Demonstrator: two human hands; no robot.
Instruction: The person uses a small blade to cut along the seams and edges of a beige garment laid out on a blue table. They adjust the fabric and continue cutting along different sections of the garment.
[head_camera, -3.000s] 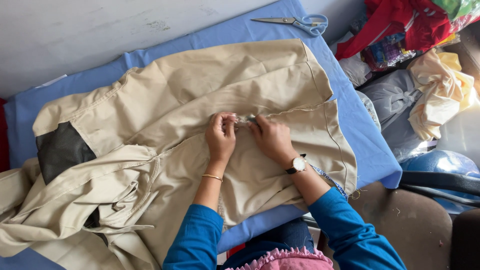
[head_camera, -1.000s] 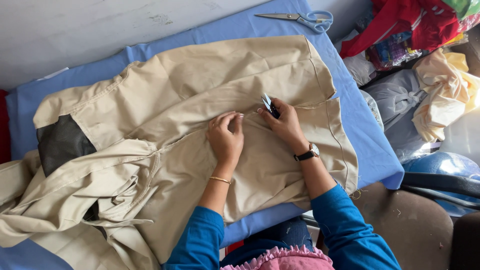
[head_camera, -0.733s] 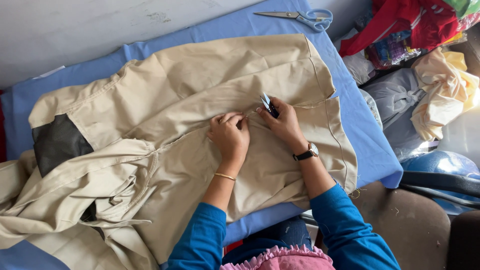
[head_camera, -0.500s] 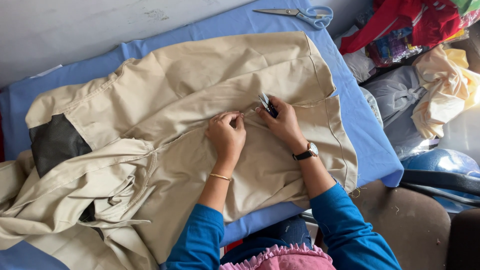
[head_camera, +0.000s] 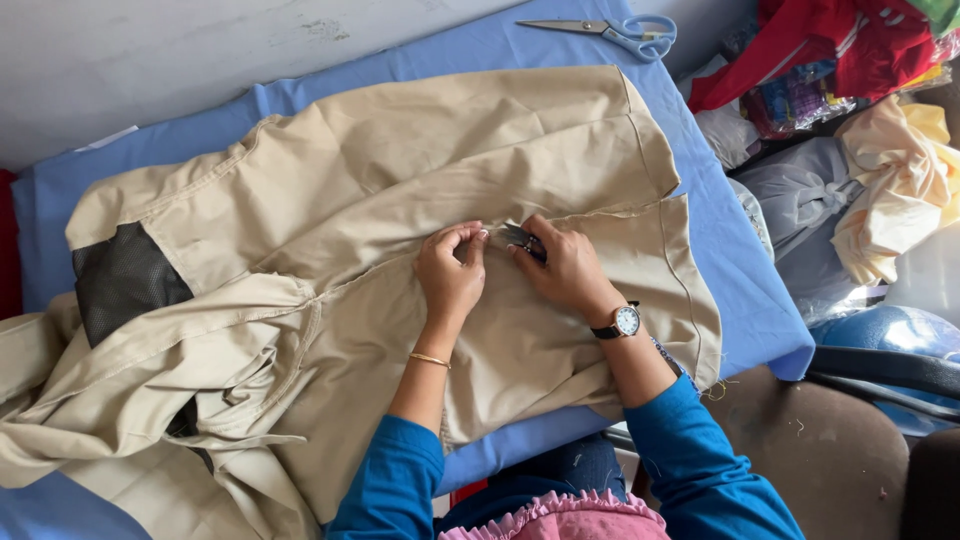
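Both forearms come in from the bottom edge, blue sleeves pushed up, converging at mid-frame on the beige garment (head_camera: 400, 250). Left hand (head_camera: 450, 275) is knuckles-up, fingers curled, fingertips pinching the cloth at the seam line. Right hand (head_camera: 565, 270) sits just beside it, almost touching, fingers closed around a small dark clipper (head_camera: 522, 237) whose tip points left toward the left fingertips. Wristwatch (head_camera: 625, 320) on the right wrist, thin bangle (head_camera: 430, 359) on the left.

Edges: the garment is spread flat across the blue cloth-covered table (head_camera: 720, 200). Its right hem stops short of the table's right edge, leaving a bare blue strip there. Top edge of the garment runs near the grey wall (head_camera: 150, 60). To the left the fabric bunches into folds and hangs past the table's near edge; a dark mesh patch (head_camera: 125, 280) shows at upper left. Open blue surface at top right holds a pair of scissors (head_camera: 615, 30), well apart from both hands. Off the table's right side is a pile of clothes (head_camera: 850, 130).

The seam being worked lies directly under and between the two hands, roughly at the garment's centre.
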